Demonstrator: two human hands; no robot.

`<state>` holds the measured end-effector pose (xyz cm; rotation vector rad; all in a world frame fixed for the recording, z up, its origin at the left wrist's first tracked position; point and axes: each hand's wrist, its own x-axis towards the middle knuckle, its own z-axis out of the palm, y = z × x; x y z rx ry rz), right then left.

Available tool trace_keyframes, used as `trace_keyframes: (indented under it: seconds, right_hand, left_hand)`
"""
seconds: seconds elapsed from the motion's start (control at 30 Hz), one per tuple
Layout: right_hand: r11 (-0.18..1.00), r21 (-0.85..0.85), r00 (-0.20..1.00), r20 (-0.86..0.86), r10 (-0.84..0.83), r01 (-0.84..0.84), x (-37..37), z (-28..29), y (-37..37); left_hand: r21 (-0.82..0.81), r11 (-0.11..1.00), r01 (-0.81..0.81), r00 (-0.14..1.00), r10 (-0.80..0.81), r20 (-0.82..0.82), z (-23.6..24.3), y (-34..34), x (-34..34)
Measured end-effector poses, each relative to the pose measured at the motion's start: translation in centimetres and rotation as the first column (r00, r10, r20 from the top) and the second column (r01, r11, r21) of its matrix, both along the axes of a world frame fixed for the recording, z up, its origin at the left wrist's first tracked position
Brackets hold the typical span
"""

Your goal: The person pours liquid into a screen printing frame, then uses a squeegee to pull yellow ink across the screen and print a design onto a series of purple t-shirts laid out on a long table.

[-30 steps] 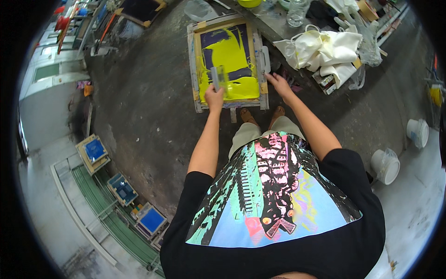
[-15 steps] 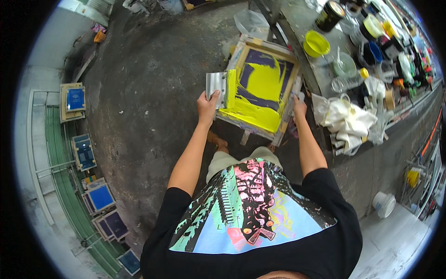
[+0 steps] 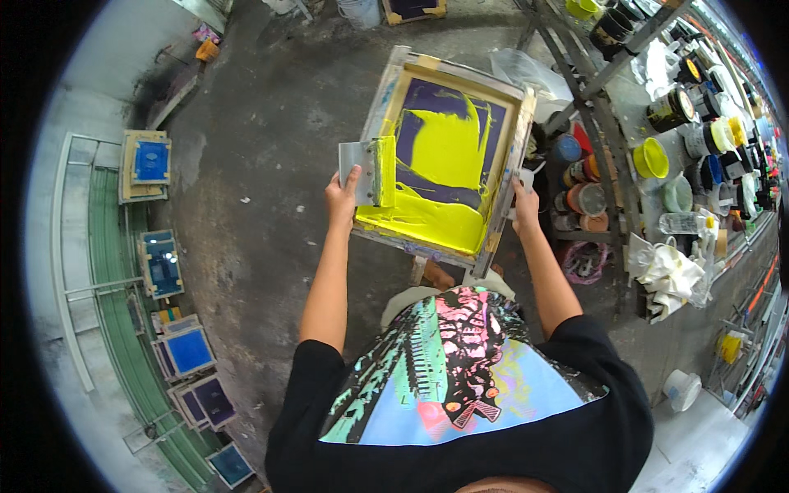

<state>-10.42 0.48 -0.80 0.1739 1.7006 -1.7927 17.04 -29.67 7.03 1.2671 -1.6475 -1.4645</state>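
Note:
A wooden-framed printing screen [image 3: 515,123] is held in front of me, off the floor, its dark purple mesh smeared with bright yellow ink [image 3: 448,148]. Ink lies thickest along the edge nearest me. My left hand [image 3: 341,200] is closed on a squeegee [image 3: 357,168] with a metal holder and an ink-coated side, which lies over the screen's left rim. Whether those fingers also grip the frame is hidden. My right hand [image 3: 526,205] is closed around the frame's right side. Beside its fingers shows a small whitish piece [image 3: 527,178], partly hidden.
On the right stands a workbench [image 3: 618,107] with a yellow bowl [image 3: 651,158], ink tubs, a clear bottle [image 3: 680,223] and white cloth [image 3: 662,267]. Its lower shelf holds several jars [image 3: 588,200]. More framed screens [image 3: 187,351] lean along the left wall. A white bucket [image 3: 682,389] sits at lower right.
The screen and squeegee, still held in both hands, have moved left, away from the workbench. My view has shifted too, and the jars under the bench now show.

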Motion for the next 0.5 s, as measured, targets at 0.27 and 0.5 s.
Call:
trace_keyframes:
  seconds: [0.27, 0.5]
  right_hand:
    - [0.972, -0.011, 0.95, -0.216, 0.226, -0.233, -0.4, 8.3, -20.9]
    - [0.852, -0.307, 0.872, -0.391, 0.293, -0.424, -3.6, 12.6, -38.0]
  left_hand:
    - [0.076, 0.987, -0.144, 0.989, 0.145, -0.008, 3.6, -12.5, 7.1]
    - [0.111, 0.962, -0.251, 0.943, 0.269, -0.195, 6.8, -26.4, 7.8]
